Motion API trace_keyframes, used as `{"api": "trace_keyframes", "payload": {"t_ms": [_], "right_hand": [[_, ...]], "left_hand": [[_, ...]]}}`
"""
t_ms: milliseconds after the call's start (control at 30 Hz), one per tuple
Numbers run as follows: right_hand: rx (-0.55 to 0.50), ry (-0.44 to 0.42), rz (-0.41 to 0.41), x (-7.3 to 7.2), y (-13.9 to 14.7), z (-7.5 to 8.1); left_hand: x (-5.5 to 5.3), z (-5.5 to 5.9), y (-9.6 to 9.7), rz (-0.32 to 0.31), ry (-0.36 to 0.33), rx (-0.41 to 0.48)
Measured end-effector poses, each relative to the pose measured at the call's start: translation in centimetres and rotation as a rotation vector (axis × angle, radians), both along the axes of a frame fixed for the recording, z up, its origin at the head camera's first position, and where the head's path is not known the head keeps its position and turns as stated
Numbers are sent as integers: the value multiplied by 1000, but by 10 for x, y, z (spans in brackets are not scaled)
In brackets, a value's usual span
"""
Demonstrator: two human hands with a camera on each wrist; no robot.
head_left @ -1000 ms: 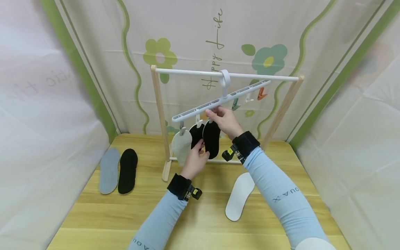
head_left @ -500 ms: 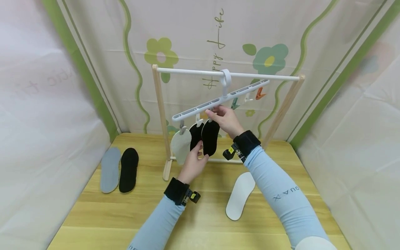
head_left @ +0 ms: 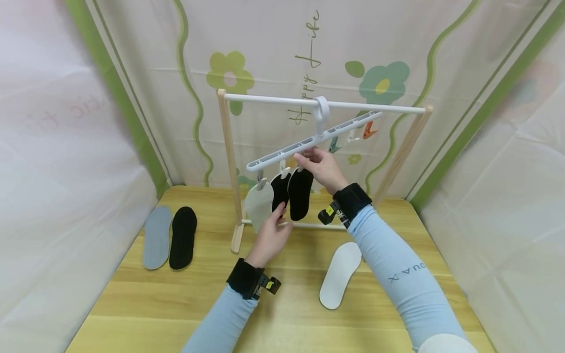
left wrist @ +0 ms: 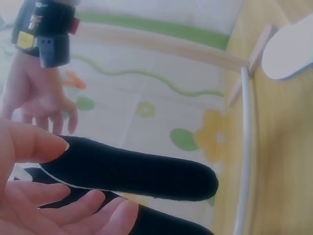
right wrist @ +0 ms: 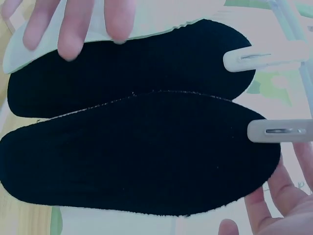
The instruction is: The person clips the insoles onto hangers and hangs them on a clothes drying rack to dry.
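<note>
Two black insoles, a front one (head_left: 300,195) and a second one (head_left: 280,189), hang by clips from a light grey clip hanger (head_left: 314,140). A pale insole (head_left: 258,203) hangs at the hanger's left end. My left hand (head_left: 270,238) is just below the black insoles, thumb and fingers spread apart. In the right wrist view its fingers (right wrist: 72,46) overlap the second black insole. My right hand (head_left: 324,169) is up by the hanger, beside the front insole's clip (right wrist: 279,131). Its fingers (right wrist: 288,191) are loosely bent, with that clip outside them.
A wooden rack (head_left: 228,157) with a white top bar (head_left: 269,99) carries the hanger. Free green (head_left: 334,145), white (head_left: 352,137) and orange (head_left: 369,131) clips hang at right. Grey (head_left: 157,238), black (head_left: 183,238) and white (head_left: 340,275) insoles lie on the wooden table (head_left: 198,309).
My left hand has drawn down and left from the front black insole, its fingers loosening from the lower end. My right hand has stayed by the clip.
</note>
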State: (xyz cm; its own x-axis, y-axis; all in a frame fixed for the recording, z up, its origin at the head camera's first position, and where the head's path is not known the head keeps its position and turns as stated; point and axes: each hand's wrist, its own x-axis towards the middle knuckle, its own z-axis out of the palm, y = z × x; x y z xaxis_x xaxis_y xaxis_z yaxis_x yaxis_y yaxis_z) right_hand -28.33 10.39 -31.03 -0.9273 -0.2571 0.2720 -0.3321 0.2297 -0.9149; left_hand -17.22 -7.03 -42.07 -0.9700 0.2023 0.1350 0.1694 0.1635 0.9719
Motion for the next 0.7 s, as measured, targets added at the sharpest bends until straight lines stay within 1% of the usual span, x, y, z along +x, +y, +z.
{"api": "trace_keyframes", "payload": {"t_ms": [167, 267, 400, 533, 633, 700], "right_hand": [[-8, -22, -8, 4, 12, -1], [19, -21, -39, 10, 22, -2], [64, -16, -93, 21, 40, -8], [81, -4, -137, 32, 60, -24], [84, -24, -149, 43, 75, -41], [103, -38, -159, 51, 85, -54]], "left_hand": [[6, -1, -4, 13, 16, 0], [8, -3, -8, 31, 33, -5], [12, -8, -15, 58, 39, -12], [15, -14, -25, 66, 40, -29], [16, -20, -32, 77, 61, -51], [16, -25, -37, 88, 61, -63]]}}
